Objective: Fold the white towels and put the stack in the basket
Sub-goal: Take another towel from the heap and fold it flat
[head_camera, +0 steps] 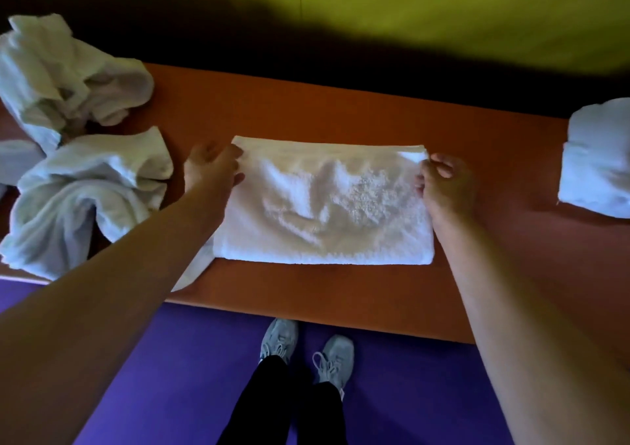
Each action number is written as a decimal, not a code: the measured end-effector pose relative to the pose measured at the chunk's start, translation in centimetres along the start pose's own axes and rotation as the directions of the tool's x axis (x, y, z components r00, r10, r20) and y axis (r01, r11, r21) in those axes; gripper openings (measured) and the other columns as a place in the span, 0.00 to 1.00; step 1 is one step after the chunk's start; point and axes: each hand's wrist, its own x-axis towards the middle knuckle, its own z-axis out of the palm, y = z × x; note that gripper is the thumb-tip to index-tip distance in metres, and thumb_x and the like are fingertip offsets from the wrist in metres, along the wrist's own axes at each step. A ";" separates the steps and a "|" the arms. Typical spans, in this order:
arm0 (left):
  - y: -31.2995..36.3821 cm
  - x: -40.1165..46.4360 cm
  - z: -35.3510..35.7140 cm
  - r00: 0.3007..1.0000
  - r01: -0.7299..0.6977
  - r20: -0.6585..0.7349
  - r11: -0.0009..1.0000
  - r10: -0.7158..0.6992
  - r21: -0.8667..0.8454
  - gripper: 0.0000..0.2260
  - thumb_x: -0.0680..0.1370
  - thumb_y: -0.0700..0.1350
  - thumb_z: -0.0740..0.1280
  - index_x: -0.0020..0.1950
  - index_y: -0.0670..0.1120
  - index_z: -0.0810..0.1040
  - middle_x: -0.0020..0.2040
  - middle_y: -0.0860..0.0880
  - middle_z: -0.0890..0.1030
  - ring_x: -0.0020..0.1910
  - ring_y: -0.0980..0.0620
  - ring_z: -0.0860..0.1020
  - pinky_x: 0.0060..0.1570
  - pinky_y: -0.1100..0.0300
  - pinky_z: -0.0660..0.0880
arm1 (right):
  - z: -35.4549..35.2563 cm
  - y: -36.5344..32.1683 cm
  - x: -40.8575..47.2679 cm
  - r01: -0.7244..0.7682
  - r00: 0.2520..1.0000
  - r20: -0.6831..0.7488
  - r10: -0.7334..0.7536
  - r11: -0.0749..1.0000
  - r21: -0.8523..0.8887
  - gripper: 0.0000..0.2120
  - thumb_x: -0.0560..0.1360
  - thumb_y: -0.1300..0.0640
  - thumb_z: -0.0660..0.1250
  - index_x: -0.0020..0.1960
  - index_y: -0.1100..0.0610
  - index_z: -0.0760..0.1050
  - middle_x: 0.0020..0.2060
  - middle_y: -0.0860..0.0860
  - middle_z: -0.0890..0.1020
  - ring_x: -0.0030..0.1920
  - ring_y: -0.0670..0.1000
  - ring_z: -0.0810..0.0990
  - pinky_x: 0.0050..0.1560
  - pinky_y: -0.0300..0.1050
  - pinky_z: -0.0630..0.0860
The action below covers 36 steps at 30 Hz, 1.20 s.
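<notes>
Our two bare forearms reach forward from the bottom edge, above grey sneakers (308, 356) on a purple floor (170, 376). Moving left to right: at the far left of the orange table (341, 121) we see crumpled white towels (75, 131) lying in a loose heap. Just beside them, our left hand (213, 168) rests at the left edge of a folded white towel (324, 206), fingers nearly straight and touching the cloth; we cannot tell whether they pinch it. That towel lies flat in the middle of the table, its long axis running left to right, parallel to the table's near edge. Our right hand (443, 185) has curled fingers pinching the towel's far right corner. At the far right edge sits a stack of folded towels (600, 161), well apart.
</notes>
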 end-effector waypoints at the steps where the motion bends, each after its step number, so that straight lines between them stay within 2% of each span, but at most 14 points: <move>1: -0.7 -0.3 -0.2 0.994 -0.106 -0.017 0.978 0.111 0.180 0.22 0.78 0.46 0.69 0.71 0.48 0.70 0.65 0.48 0.78 0.60 0.47 0.79 0.55 0.53 0.79 | -0.1 0.5 -0.1 0.064 0.998 0.011 -0.063 0.995 -0.073 0.12 0.78 0.61 0.69 0.61 0.59 0.74 0.52 0.57 0.84 0.40 0.48 0.82 0.40 0.38 0.80; 3: -2.5 -1.7 -0.4 0.918 -0.375 0.081 0.786 0.387 0.491 0.22 0.79 0.46 0.68 0.72 0.50 0.68 0.67 0.50 0.76 0.62 0.50 0.76 0.54 0.53 0.75 | -0.5 1.1 -0.6 0.251 0.968 0.056 -0.246 0.921 -0.298 0.18 0.76 0.59 0.72 0.63 0.57 0.72 0.56 0.55 0.81 0.49 0.50 0.81 0.47 0.34 0.79; 6: -5.3 -4.7 0.3 0.685 -0.703 0.425 0.385 0.592 0.598 0.19 0.79 0.40 0.67 0.69 0.47 0.75 0.69 0.44 0.75 0.62 0.42 0.75 0.58 0.50 0.73 | -0.5 1.4 -0.8 0.479 0.868 0.222 -0.445 0.630 -0.610 0.24 0.76 0.56 0.70 0.70 0.53 0.68 0.66 0.54 0.75 0.64 0.57 0.75 0.65 0.54 0.75; 9: -8.7 -8.3 2.1 0.571 -0.801 0.700 0.102 0.429 0.590 0.20 0.81 0.46 0.63 0.74 0.52 0.71 0.76 0.47 0.69 0.67 0.43 0.71 0.65 0.46 0.71 | 0.1 1.1 -0.7 0.703 0.682 0.558 -0.473 0.211 -0.680 0.28 0.80 0.53 0.62 0.79 0.46 0.60 0.79 0.52 0.63 0.79 0.57 0.61 0.78 0.60 0.58; 11: -10.6 -10.1 3.0 0.538 -0.829 0.790 0.012 0.293 0.560 0.24 0.83 0.51 0.58 0.80 0.54 0.61 0.80 0.49 0.60 0.73 0.44 0.65 0.71 0.46 0.66 | 0.1 1.3 -0.3 0.801 0.565 0.699 -0.439 0.087 -0.593 0.25 0.83 0.51 0.58 0.79 0.47 0.61 0.79 0.52 0.63 0.80 0.55 0.59 0.79 0.61 0.52; 12: -11.4 -10.5 3.3 0.535 -0.830 0.801 -0.009 0.269 0.558 0.25 0.83 0.53 0.57 0.81 0.54 0.57 0.82 0.49 0.57 0.75 0.44 0.63 0.73 0.46 0.63 | -0.1 1.6 -0.1 0.812 0.549 0.722 -0.420 0.065 -0.580 0.25 0.84 0.50 0.57 0.80 0.47 0.61 0.79 0.53 0.64 0.80 0.55 0.60 0.79 0.61 0.51; 15: -11.8 -10.5 3.7 0.581 -0.795 0.775 -0.031 0.249 0.606 0.28 0.84 0.57 0.51 0.83 0.52 0.49 0.83 0.50 0.52 0.79 0.44 0.58 0.76 0.46 0.59 | -1.3 2.6 0.2 0.751 0.622 0.668 -0.408 0.070 -0.657 0.25 0.84 0.44 0.55 0.79 0.47 0.61 0.77 0.52 0.67 0.76 0.56 0.66 0.78 0.60 0.56; 18: -11.0 -9.7 4.0 0.587 -0.769 0.772 -0.131 0.242 0.626 0.30 0.83 0.61 0.45 0.83 0.51 0.51 0.83 0.50 0.53 0.80 0.43 0.55 0.77 0.42 0.52 | -3.3 4.2 -1.4 0.646 0.720 0.562 -0.407 0.099 -0.757 0.24 0.82 0.44 0.58 0.77 0.46 0.64 0.71 0.52 0.74 0.69 0.59 0.73 0.70 0.60 0.65; 21: -9.8 -8.8 4.4 0.564 -0.759 0.780 -0.203 0.272 0.619 0.30 0.82 0.63 0.49 0.81 0.49 0.61 0.81 0.49 0.61 0.79 0.39 0.57 0.76 0.37 0.53 | -5.2 6.7 -5.6 0.543 0.792 0.425 -0.438 0.190 -0.818 0.22 0.79 0.45 0.63 0.72 0.48 0.71 0.60 0.54 0.79 0.59 0.59 0.76 0.60 0.57 0.71; 24: -9.7 -8.0 5.0 0.552 -0.746 0.796 -0.281 0.248 0.604 0.34 0.80 0.66 0.53 0.81 0.48 0.58 0.82 0.48 0.57 0.80 0.38 0.52 0.77 0.38 0.49 | -5.6 9.5 -10.9 0.487 0.821 0.347 -0.454 0.237 -0.841 0.22 0.79 0.44 0.63 0.71 0.50 0.71 0.52 0.55 0.77 0.53 0.57 0.76 0.54 0.53 0.70; 28: -10.6 -8.2 5.3 0.554 -0.726 0.795 -0.324 0.247 0.606 0.37 0.80 0.65 0.56 0.83 0.48 0.50 0.83 0.48 0.45 0.81 0.40 0.45 0.78 0.40 0.46 | -5.2 12.3 -14.8 0.483 0.821 0.302 -0.485 0.307 -0.820 0.28 0.78 0.46 0.69 0.76 0.48 0.68 0.61 0.57 0.78 0.58 0.58 0.77 0.61 0.57 0.72; 30: -10.9 -9.1 4.9 0.540 -0.726 0.792 -0.318 0.285 0.610 0.33 0.80 0.61 0.60 0.82 0.49 0.56 0.82 0.44 0.52 0.81 0.39 0.52 0.77 0.40 0.52 | -5.0 12.3 -14.5 0.529 0.781 0.328 -0.531 0.284 -0.800 0.26 0.79 0.50 0.69 0.76 0.47 0.69 0.71 0.57 0.73 0.67 0.60 0.74 0.70 0.60 0.67; 33: -12.7 -10.9 3.8 0.412 -0.777 0.828 -0.328 0.380 0.537 0.26 0.77 0.55 0.69 0.73 0.48 0.72 0.73 0.41 0.71 0.71 0.38 0.70 0.69 0.40 0.66 | -4.9 12.6 -13.5 0.702 0.641 0.475 -0.604 0.209 -0.681 0.21 0.78 0.57 0.69 0.70 0.52 0.75 0.73 0.54 0.73 0.73 0.56 0.70 0.75 0.59 0.62; 36: -15.2 -12.2 2.1 0.403 -0.810 0.857 -0.310 0.320 0.497 0.33 0.74 0.62 0.69 0.75 0.49 0.70 0.73 0.43 0.71 0.72 0.38 0.68 0.71 0.39 0.64 | -6.0 13.6 -13.1 0.792 0.585 0.578 -0.569 0.246 -0.559 0.23 0.79 0.48 0.68 0.72 0.53 0.73 0.75 0.51 0.71 0.77 0.51 0.65 0.76 0.57 0.62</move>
